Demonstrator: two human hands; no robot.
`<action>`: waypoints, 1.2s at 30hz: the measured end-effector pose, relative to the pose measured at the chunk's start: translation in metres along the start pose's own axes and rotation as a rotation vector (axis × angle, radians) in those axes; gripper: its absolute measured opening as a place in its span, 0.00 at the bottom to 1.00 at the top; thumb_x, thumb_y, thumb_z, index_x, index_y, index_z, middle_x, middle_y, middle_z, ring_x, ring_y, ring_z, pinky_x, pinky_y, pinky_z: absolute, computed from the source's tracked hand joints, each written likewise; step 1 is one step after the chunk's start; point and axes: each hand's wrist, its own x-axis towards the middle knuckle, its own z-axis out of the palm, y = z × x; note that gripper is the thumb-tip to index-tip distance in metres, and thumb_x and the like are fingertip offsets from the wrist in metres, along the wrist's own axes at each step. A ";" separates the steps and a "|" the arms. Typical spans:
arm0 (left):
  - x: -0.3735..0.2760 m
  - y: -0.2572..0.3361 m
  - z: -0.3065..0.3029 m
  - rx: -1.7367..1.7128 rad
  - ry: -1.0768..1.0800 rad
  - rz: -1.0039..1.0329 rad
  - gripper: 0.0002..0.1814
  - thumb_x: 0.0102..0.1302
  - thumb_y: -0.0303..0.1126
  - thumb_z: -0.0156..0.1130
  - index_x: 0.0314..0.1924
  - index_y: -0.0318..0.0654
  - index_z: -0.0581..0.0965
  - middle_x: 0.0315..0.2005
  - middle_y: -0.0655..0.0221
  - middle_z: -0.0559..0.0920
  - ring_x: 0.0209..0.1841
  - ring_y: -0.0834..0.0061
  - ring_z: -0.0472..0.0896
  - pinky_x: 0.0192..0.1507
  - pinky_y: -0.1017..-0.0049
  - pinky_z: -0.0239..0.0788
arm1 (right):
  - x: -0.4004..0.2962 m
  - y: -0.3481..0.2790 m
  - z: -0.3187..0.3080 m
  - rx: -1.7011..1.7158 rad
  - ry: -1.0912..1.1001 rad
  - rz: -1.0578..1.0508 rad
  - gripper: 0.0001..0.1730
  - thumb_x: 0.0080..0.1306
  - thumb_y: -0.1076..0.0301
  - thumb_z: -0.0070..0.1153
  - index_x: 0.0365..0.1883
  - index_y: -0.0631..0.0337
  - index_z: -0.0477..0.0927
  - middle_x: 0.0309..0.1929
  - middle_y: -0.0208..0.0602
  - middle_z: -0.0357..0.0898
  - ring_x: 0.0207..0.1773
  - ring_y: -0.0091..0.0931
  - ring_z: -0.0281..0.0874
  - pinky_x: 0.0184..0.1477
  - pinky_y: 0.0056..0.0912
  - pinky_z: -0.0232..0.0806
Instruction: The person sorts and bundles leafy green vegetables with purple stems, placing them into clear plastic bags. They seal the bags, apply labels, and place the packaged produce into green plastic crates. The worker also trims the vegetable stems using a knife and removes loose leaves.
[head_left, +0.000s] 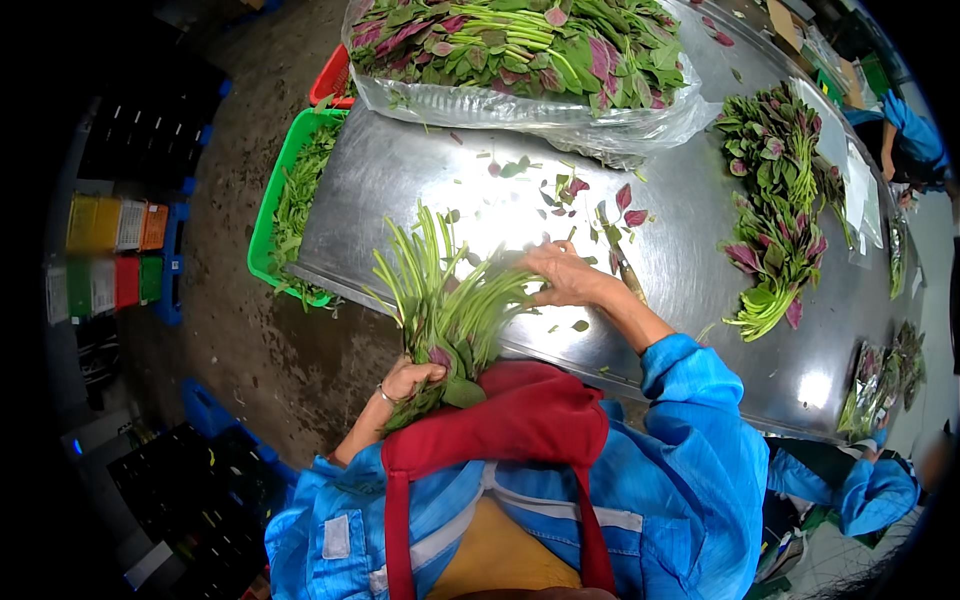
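My left hand (409, 380), with a bracelet at the wrist, grips a loose bunch of red-and-green amaranth (457, 315) by its leaves, close to my chest. Its pale green stems fan upward over the table's near edge. At the right side of those stems is my right hand (564, 276), its fingers bent around the stem ends; blur hides whether they close on any. A small knife (630, 274) lies partly behind my right forearm. Scattered leaves and stem bits (574, 187) lie beyond that hand. At the table's far side, a clear plastic bag (450, 109) holds heaped amaranth (517, 52).
Several amaranth bunches (776, 225) lie right on the metal table (390, 172), with bagged greens (862, 382) farther right. A green crate (262, 232) of greens and a red crate (330, 79) stand left. Co-workers in blue sleeves (877, 495) are at the right edge.
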 end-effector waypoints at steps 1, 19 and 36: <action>0.003 -0.010 -0.013 0.002 -0.030 -0.047 0.05 0.54 0.24 0.56 0.24 0.34 0.70 0.19 0.73 0.67 0.22 0.81 0.64 0.26 0.79 0.55 | 0.000 0.000 0.002 0.029 -0.046 -0.001 0.24 0.53 0.59 0.61 0.48 0.55 0.73 0.45 0.39 0.73 0.55 0.37 0.64 0.60 0.45 0.48; 0.003 -0.009 -0.029 0.282 -0.263 0.011 0.21 0.50 0.21 0.62 0.45 0.31 0.70 0.27 0.70 0.77 0.29 0.80 0.73 0.31 0.80 0.64 | -0.006 0.031 -0.085 0.803 0.410 0.372 0.18 0.58 0.65 0.54 0.45 0.63 0.73 0.35 0.34 0.76 0.35 0.23 0.75 0.35 0.23 0.68; 0.006 0.001 -0.017 0.396 -0.323 0.229 0.39 0.45 0.25 0.69 0.59 0.33 0.63 0.51 0.68 0.71 0.53 0.76 0.67 0.56 0.74 0.58 | 0.025 0.039 -0.080 0.744 0.258 0.361 0.13 0.60 0.61 0.51 0.28 0.63 0.74 0.21 0.29 0.71 0.23 0.17 0.66 0.23 0.22 0.61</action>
